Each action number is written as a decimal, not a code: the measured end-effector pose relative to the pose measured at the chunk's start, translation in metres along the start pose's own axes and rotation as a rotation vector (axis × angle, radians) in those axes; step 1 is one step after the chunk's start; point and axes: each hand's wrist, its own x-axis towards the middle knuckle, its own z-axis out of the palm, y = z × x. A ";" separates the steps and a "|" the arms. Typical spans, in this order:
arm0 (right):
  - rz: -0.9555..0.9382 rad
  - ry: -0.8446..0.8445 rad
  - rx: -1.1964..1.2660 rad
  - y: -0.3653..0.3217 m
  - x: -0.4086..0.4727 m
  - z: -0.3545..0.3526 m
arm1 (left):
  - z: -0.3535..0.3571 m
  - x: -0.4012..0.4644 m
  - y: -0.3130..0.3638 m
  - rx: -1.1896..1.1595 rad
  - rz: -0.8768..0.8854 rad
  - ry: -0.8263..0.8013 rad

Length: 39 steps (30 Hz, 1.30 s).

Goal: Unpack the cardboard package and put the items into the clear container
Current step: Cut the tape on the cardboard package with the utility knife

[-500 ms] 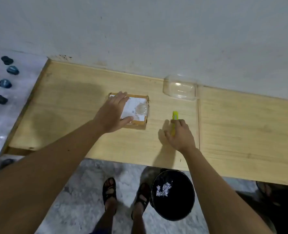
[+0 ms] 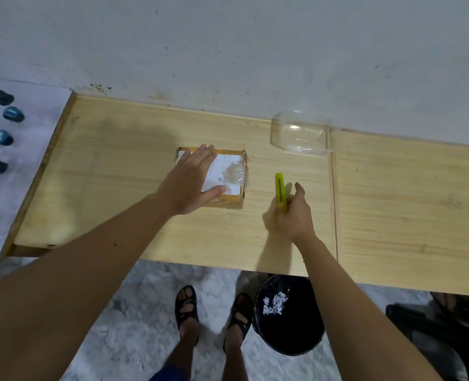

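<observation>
A small flat cardboard package (image 2: 232, 174) with a white label and clear tape lies on the wooden table (image 2: 123, 188). My left hand (image 2: 190, 182) rests flat on its top with fingers straight. To the right, my right hand (image 2: 292, 215) grips the lower end of a yellow utility knife (image 2: 280, 188), whose far end points away from me just above the table. A clear plastic container (image 2: 299, 137) stands empty at the back of the table by the wall.
A black bin (image 2: 288, 317) with paper scraps stands on the floor under the table's front edge, beside my sandalled feet. Several dark blue objects (image 2: 2, 138) lie on a white surface to the left. A seam (image 2: 333, 202) splits the tabletop.
My right hand has closed round the yellow knife and lifted its handle end off the table. My left hand stays on the package.
</observation>
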 end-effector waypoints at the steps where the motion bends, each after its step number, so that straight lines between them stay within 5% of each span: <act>1: 0.005 -0.008 0.017 -0.003 -0.001 0.001 | -0.001 0.000 0.000 -0.004 0.007 0.009; 16: -0.079 -0.341 0.635 -0.066 -0.026 -0.002 | 0.004 0.001 -0.009 -0.052 0.045 0.032; 31: -0.152 0.082 0.371 -0.048 -0.038 0.007 | 0.008 0.000 -0.010 -0.073 0.044 0.057; 39: -0.139 0.135 0.378 -0.057 -0.048 0.014 | 0.013 0.000 -0.012 -0.075 0.047 0.079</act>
